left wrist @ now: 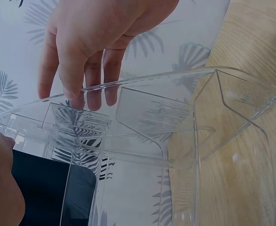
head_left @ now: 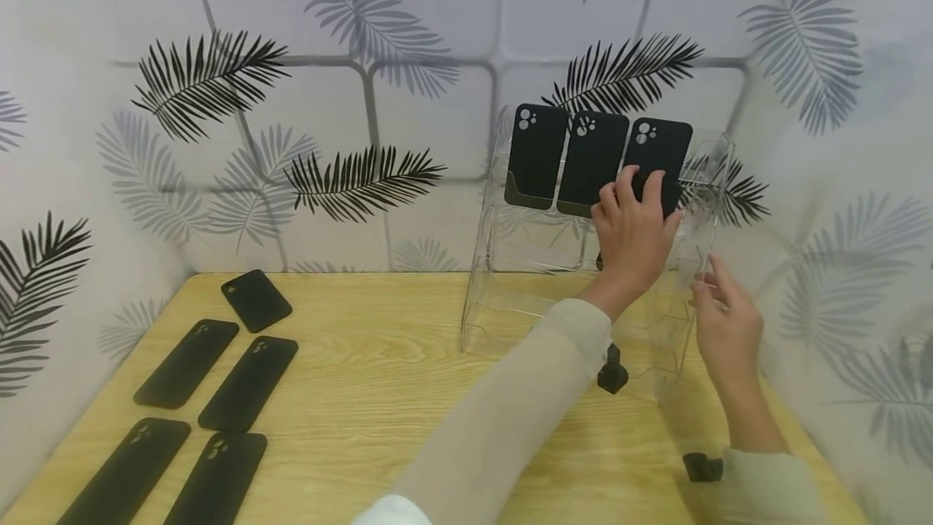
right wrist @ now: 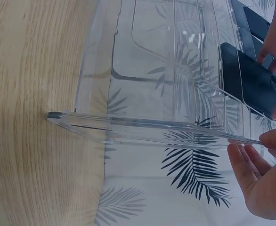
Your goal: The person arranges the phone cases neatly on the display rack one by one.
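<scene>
My left hand (head_left: 631,227) pinches a flat, black, plastic-looking phone case (right wrist: 241,75) near the top of the clear, stepped rack (right wrist: 175,126); my right (head_left: 731,335) pinches the rack's side edge. I'd expect the case light, slightly flexible, perhaps slick, best held by its long sides. Fingers partly hide it; I can't tell whether it's seated.

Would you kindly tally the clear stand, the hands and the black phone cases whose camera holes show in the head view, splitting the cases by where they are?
Clear stand: 1
Hands: 2
Black phone cases in the stand: 3
Black phone cases on the table: 5
Total: 11
</scene>
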A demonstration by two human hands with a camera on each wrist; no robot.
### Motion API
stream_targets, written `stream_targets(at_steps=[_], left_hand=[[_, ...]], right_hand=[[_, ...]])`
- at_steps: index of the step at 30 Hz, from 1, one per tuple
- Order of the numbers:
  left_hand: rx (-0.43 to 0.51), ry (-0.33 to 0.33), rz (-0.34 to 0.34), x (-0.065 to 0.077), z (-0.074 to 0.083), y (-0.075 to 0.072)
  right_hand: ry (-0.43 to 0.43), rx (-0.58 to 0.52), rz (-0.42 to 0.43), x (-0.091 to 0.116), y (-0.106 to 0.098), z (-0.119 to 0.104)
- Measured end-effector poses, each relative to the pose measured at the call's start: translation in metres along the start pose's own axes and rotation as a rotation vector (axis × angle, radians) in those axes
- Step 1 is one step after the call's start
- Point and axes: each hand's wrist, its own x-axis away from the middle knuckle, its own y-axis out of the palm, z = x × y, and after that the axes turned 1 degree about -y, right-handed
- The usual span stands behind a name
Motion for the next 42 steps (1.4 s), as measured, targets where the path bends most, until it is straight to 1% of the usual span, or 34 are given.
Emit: stream_targets(at_steps=[7,14,16,19,24,27,31,34,37,42], left_hand=[[0.027,-0.018,-0.015,-0.004,-0.009,-0.007],[0.075,0.006,-0.043,-0.001,-0.024,-0.015],[0.088,0.016,-0.057,0.001,-0.031,-0.019],[0.122,0.038,-0.101,0.008,-0.042,-0.026],[0.169,0.117,-0.171,0.025,-0.065,-0.04],[0.179,0.15,-0.198,0.037,-0.084,-0.049],[0.188,0.164,-0.217,0.052,-0.118,-0.058],[0.205,0.157,-0.224,0.063,-0.148,-0.065],[0.211,0.136,-0.242,0.075,-0.181,-0.072],[0.179,0.119,-0.241,0.093,-0.233,-0.086]], right_hand=[[-0.005,0.0,-0.001,-0.001,0.0,-0.004],[0.02,0.023,-0.023,-0.001,0.0,-0.005],[0.019,0.026,-0.024,-0.001,0.0,-0.005],[0.02,0.01,-0.017,-0.001,0.0,-0.003],[0.044,0.018,-0.003,-0.002,-0.002,0.0],[0.054,0.023,-0.007,-0.003,-0.002,0.001],[0.062,0.025,-0.016,-0.002,-0.002,0.0],[0.066,0.028,-0.022,-0.002,-0.001,-0.002],[0.067,0.026,-0.026,-0.001,0.0,-0.002],[0.074,0.013,-0.031,0.0,0.001,-0.004]])
